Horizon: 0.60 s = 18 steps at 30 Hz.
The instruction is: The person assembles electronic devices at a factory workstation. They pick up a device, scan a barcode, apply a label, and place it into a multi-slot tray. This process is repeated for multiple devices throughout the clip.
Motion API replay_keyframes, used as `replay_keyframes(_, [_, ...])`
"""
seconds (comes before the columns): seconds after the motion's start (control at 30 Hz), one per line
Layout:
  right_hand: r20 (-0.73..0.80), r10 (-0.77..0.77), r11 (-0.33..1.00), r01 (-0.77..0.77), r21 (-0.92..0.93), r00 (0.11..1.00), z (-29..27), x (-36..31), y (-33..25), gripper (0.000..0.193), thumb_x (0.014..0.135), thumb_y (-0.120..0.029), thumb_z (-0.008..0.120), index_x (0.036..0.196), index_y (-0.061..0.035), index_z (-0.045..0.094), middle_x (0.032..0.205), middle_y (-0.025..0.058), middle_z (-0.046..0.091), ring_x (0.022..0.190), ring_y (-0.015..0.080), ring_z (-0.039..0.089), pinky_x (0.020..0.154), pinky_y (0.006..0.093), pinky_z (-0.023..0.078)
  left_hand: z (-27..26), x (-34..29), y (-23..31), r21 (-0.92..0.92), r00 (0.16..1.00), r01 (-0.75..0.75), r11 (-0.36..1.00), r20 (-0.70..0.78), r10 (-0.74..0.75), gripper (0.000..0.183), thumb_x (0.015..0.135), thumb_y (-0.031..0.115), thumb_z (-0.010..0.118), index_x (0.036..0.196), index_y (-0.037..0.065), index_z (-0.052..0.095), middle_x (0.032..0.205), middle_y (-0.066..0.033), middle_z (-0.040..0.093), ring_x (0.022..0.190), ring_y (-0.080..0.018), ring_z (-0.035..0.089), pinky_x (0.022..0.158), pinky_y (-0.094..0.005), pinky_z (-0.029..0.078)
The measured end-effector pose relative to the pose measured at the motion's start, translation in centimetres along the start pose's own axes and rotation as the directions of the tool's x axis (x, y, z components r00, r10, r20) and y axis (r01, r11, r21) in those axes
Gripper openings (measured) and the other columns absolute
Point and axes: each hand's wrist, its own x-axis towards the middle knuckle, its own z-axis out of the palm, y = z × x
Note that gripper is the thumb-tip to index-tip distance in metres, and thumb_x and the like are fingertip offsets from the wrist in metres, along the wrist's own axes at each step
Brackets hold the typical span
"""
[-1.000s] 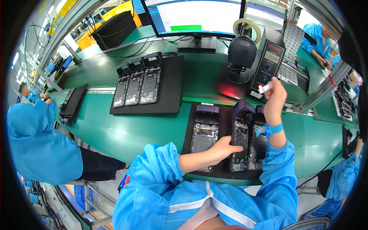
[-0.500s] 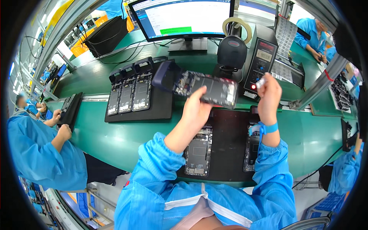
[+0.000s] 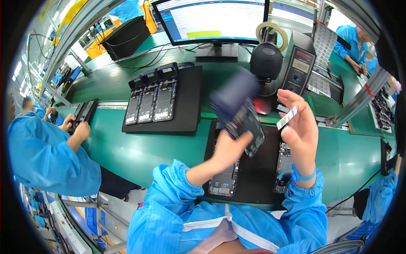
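"Smooth green bench [image 3: 169, 154] spreads before us, shiny under the lights. Starting from our hands, what have we got?"

"Our left hand [image 3: 228, 153] grips an opened phone [image 3: 248, 127], thumb pressed over its dark, bitty insides; we have it tilted above a matte black mat [image 3: 256, 180]. Our right hand [image 3: 302, 127] is loosely curled, some fingers apart, with a thin white oblong label [image 3: 287, 117] between thumb and fingers. We can't tell whether it's pinched or just sticking."

"And the shapes around them?"

"We wear ribbed blue sleeves [image 3: 177, 181] and a blue band [image 3: 304, 174] on our right wrist. Further off we see a rounded black scanner [image 3: 266, 61], a pale ring of tape [image 3: 284, 39], a boxy dark machine [image 3: 299, 70] and a flat, lit screen [image 3: 211, 19]."

"Shall we count?"

"One phone in hand, two more phones [image 3: 224, 184] on our mat, and three phones [image 3: 146, 103] lined up on a second mat [image 3: 186, 99] to the left, each with a dark looped frame at its top."

"What's hard to make out?"

"The held phone is blurred, its purplish cover [image 3: 236, 93] most of all. Our hands hide parts of both phones on the near mat, and the screen's top is cut off."
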Motion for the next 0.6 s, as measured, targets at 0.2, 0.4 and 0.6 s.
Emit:
replay_keyframes(0.2, [0.045, 0.091, 0.992, -0.095, 0.085, 0.995, 0.9, -1.3, -0.6, 0.027, 0.074, -0.015, 0.064, 0.088, -0.0038, 0.044, 0.121, 0.0157, 0.039, 0.103, 0.0171, 0.044, 0.092, 0.0321, 0.032, 0.3, -2.9, -2.6, 0.225, 0.981, 0.052, 0.973, 0.172, -0.092, 0.023, 0.078, 0.01, 0.053, 0.1, 0.002, 0.053, 0.088, -0.0114, 0.059, 0.081, -0.0201, 0.057, 0.072, -0.0303, 0.043])
replay_keyframes(0.4, [0.055, 0.129, 0.967, -0.138, 0.212, 0.99, 0.9, -0.7, -0.1, 0.017, 0.076, -0.006, 0.06, 0.086, -0.0016, 0.047, 0.121, 0.0172, 0.041, 0.106, 0.0186, 0.044, 0.091, 0.0333, 0.035, -0.1, -2.7, -2.5, 0.238, 0.967, 0.068, 0.969, 0.224, -0.123, 0.032, 0.08, 0.007, 0.052, 0.11, 0.0, 0.044, 0.095, -0.007, 0.053, 0.086, -0.0115, 0.051, 0.072, -0.0263, 0.043])
replay_keyframes(0.6, [0.043, 0.149, 0.963, -0.155, 0.22, 0.988, 1.0, -0.7, 0.3, 0.016, 0.076, -0.003, 0.061, 0.084, 0.0018, 0.049, 0.119, 0.0163, 0.041, 0.097, 0.0157, 0.049, 0.081, 0.0293, 0.044, 0.1, -2.9, -2.1, 0.202, 0.983, 0.026, 0.979, 0.172, -0.062, 0.021, 0.08, 0.008, 0.049, 0.099, 0.001, 0.052, 0.086, -0.0082, 0.058, 0.081, -0.0138, 0.055, 0.071, -0.0286, 0.043])
